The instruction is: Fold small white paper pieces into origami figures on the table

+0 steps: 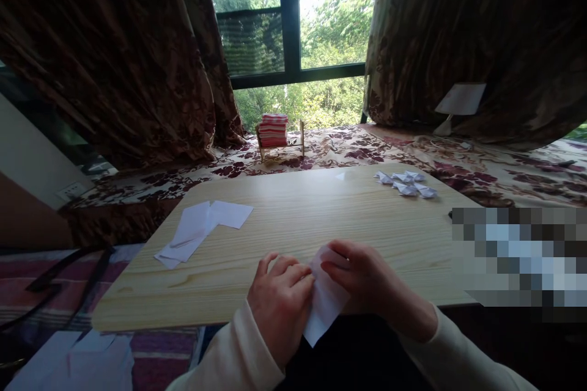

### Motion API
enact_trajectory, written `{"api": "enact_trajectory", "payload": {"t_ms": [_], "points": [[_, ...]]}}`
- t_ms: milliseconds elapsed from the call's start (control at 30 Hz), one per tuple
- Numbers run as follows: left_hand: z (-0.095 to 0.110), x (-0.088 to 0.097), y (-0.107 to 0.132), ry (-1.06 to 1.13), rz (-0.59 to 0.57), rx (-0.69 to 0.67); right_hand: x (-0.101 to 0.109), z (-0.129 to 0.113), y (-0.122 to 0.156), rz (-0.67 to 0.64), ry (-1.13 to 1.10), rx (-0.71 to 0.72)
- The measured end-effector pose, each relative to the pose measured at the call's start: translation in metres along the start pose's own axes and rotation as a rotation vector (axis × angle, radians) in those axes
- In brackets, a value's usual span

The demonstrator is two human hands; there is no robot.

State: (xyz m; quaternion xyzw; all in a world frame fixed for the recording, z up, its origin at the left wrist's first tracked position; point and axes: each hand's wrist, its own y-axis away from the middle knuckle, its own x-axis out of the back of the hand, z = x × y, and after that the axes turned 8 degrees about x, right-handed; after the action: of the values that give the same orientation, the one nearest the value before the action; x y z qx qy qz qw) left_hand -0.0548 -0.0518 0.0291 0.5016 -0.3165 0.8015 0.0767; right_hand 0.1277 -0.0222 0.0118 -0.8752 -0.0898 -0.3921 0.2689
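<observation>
A folded sheet of white paper [326, 305] is between my two hands at the table's near edge, its pointed end hanging toward me. My left hand [283, 299] is closed, with bent fingers pressing on the paper's left side. On the other side, my right hand [362, 272] pinches the paper's upper right part between thumb and fingers. Several small folded paper pieces [406, 184] lie grouped at the table's far right. Flat white sheets [195, 229] overlap one another on the left of the table.
The pale wooden table [293, 208] has rounded corners. More white paper [87, 363] rests on the striped cloth at lower left. Beyond the table, a small rack [302, 140] holds red-striped cloths [274, 129], and a white lamp [461, 99] stands farther right. A blurred patch covers the right edge.
</observation>
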Motion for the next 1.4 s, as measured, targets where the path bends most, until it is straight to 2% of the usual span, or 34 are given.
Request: {"api": "enact_trajectory", "payload": {"t_ms": [167,333,600,767,1400], "points": [[-0.003,-0.006,0.01,-0.055,0.021,-0.042,0.007,-0.004,-0.001,-0.052,0.108,0.108],[-0.004,-0.008,0.009,-0.08,0.01,-0.036,0.013,-0.014,0.0,-0.02,0.28,0.267],[-0.004,-0.008,0.011,-0.068,-0.003,-0.037,0.013,-0.027,0.016,-0.066,0.402,0.361],[-0.002,-0.01,0.01,-0.066,0.036,-0.028,0.01,-0.027,0.022,-0.039,0.41,0.386],[-0.003,-0.013,0.013,-0.029,0.04,-0.006,0.011,-0.026,0.026,-0.009,0.377,0.365]]}}
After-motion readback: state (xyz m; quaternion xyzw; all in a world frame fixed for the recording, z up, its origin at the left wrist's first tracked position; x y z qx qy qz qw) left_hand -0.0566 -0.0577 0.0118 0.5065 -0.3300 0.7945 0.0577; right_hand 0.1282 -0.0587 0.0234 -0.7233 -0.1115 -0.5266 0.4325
